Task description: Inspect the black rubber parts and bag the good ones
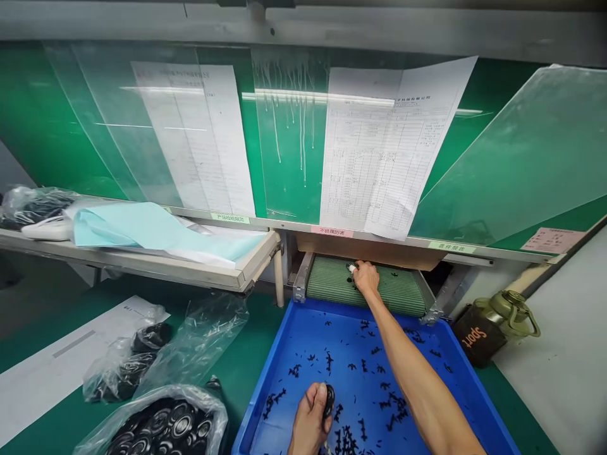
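My left hand (310, 417) is closed over the blue tray, thumb and fingers gripping a black round part (329, 400). Farther off, my right hand (367, 277) reaches onto the green ribbed conveyor belt (398, 289). Its fingers are bent together, with something white at one fingertip; what they pinch is too small to name. Small black pieces (349, 280) lie on the belt beside those fingers. Beneath both arms, the blue tray (265, 370) holds many small black scraps (346, 439), some in clusters. A clear plastic bag (218, 414) full of black ring-shaped parts (161, 426) stands left of the tray.
Another plastic bag with black parts (137, 366) lies on a white sheet (52, 366) at left. Above it is a shelf (222, 275) with light blue paper (128, 227). A bottle (493, 325) stands right of the tray. Papers (389, 145) hang behind a clear panel.
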A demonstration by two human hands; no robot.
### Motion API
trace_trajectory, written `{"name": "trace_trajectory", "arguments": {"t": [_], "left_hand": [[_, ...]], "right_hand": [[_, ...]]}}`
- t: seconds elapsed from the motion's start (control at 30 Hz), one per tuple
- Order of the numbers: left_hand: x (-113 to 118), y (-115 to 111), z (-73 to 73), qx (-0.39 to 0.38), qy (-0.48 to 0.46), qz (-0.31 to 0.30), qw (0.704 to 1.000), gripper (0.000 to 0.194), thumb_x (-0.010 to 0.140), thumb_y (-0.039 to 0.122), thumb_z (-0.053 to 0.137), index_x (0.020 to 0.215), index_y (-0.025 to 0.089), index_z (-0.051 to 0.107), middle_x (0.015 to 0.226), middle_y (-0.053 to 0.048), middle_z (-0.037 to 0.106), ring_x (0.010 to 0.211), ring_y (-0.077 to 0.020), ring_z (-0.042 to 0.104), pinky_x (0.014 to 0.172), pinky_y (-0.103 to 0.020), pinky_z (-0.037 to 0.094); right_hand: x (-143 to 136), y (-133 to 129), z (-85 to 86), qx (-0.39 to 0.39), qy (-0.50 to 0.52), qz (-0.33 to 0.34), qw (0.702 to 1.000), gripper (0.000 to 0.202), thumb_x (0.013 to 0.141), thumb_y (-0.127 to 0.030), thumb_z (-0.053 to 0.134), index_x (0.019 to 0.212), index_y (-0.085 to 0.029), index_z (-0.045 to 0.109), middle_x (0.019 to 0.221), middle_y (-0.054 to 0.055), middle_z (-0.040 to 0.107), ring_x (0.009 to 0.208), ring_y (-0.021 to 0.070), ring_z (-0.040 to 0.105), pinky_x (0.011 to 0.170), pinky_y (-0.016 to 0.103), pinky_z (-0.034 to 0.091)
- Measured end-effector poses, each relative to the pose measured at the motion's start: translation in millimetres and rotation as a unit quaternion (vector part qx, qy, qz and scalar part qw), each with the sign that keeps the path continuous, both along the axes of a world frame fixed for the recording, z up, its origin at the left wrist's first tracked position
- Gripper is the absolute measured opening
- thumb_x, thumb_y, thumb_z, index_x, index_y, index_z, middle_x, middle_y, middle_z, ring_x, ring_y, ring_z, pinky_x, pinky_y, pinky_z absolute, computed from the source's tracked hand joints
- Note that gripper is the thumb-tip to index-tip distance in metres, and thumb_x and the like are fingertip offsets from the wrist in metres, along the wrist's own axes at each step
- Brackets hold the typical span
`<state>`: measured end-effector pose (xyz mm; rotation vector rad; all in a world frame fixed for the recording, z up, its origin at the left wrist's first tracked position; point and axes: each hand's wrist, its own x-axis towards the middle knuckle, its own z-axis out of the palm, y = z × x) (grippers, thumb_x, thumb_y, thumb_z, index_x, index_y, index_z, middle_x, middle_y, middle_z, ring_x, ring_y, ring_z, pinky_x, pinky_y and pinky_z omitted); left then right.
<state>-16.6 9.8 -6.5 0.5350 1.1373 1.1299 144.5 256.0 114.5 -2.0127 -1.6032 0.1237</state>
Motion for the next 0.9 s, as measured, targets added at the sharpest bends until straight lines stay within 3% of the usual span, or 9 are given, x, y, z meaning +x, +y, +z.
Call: {"name": "trace_trajectory", "arguments": {"t": [0.13, 0.27, 0.33, 0.4, 0.53, 0.73, 0.8, 0.9], "left_hand": [[1, 2, -5.8, 0.021, -0.005, 0.013, 1.000, 0.059, 0.049, 0.071, 0.067, 0.063, 0.019, 0.043, 0.048, 0.008, 0.045, 0.035, -0.0025, 0.029, 0.037, -0.017, 0.023], [-1, 2, -7.2, 0.028, 0.007, 0.018, 0.999, 0.057, 0.054, 0.073, 0.062, 0.063, 0.018, 0.047, 0.044, 0.007, 0.047, 0.029, -0.0026, 0.028, 0.033, -0.017, 0.017], [-3, 2, -5.4, 0.040, 0.018, 0.014, 0.999, 0.056, 0.058, 0.072, 0.061, 0.067, 0.017, 0.051, 0.041, 0.006, 0.047, 0.027, -0.0029, 0.027, 0.030, -0.017, 0.013], [-5, 2, -2.5, 0.055, 0.004, 0.024, 0.998, 0.056, 0.057, 0.069, 0.065, 0.076, 0.017, 0.055, 0.050, 0.002, 0.057, 0.029, -0.0047, 0.036, 0.029, -0.016, 0.016], [-10, 1, 5.7, 0.065, -0.052, 0.018, 0.996, 0.057, 0.056, 0.059, 0.072, 0.091, 0.017, 0.059, 0.073, -0.003, 0.065, 0.042, -0.0075, 0.051, 0.029, -0.015, 0.025], [-11, -2, 22.5, 0.087, -0.112, 0.023, 0.990, 0.047, 0.057, 0.051, 0.077, 0.080, 0.014, 0.061, 0.068, -0.002, 0.063, 0.044, -0.0055, 0.049, 0.032, -0.013, 0.027], [-10, -4, 28.1, 0.101, -0.113, 0.024, 0.988, 0.045, 0.055, 0.048, 0.079, 0.077, 0.013, 0.061, 0.067, -0.003, 0.062, 0.045, -0.0060, 0.049, 0.033, -0.013, 0.026], [-10, -5, 35.0, 0.120, -0.100, 0.030, 0.987, 0.043, 0.054, 0.044, 0.080, 0.076, 0.012, 0.060, 0.067, -0.002, 0.060, 0.048, -0.0060, 0.049, 0.034, -0.013, 0.025]], "right_hand": [[-9, 7, 2.2, 0.010, 0.042, 0.005, 0.999, 0.027, 0.078, -0.020, 0.054, 0.101, -0.018, 0.068, 0.107, 0.015, 0.060, 0.102, 0.0296, 0.051, 0.082, 0.040, 0.038], [-9, -1, -0.8, 0.053, 0.105, 0.031, 0.993, 0.028, 0.077, -0.015, 0.049, 0.097, -0.019, 0.068, 0.105, 0.012, 0.060, 0.104, 0.0268, 0.050, 0.084, 0.037, 0.038], [-4, -12, -0.9, 0.076, 0.148, 0.048, 0.985, 0.032, 0.076, -0.015, 0.046, 0.101, -0.019, 0.067, 0.100, 0.010, 0.062, 0.100, 0.0245, 0.052, 0.084, 0.034, 0.039], [4, -28, -0.3, 0.091, 0.200, 0.063, 0.973, 0.042, 0.075, -0.016, 0.044, 0.112, -0.019, 0.062, 0.095, 0.008, 0.063, 0.091, 0.0215, 0.056, 0.080, 0.032, 0.042], [17, -82, -8.2, 0.082, 0.325, 0.106, 0.936, 0.052, 0.073, -0.022, 0.041, 0.123, -0.022, 0.055, 0.087, 0.003, 0.064, 0.068, 0.0146, 0.061, 0.064, 0.027, 0.049], [11, -187, -49.1, 0.026, 0.458, 0.116, 0.881, 0.031, 0.062, -0.032, 0.056, 0.087, -0.014, 0.062, 0.061, 0.002, 0.062, 0.052, 0.0146, 0.060, 0.047, 0.025, 0.049], [10, -216, -58.5, 0.012, 0.483, 0.112, 0.868, 0.028, 0.059, -0.032, 0.060, 0.080, -0.015, 0.062, 0.058, 0.001, 0.061, 0.050, 0.0139, 0.059, 0.048, 0.025, 0.050], [13, -251, -63.8, -0.006, 0.509, 0.114, 0.853, 0.037, 0.056, -0.032, 0.063, 0.089, -0.016, 0.064, 0.066, 0.001, 0.064, 0.059, 0.0160, 0.064, 0.055, 0.027, 0.053]]}}
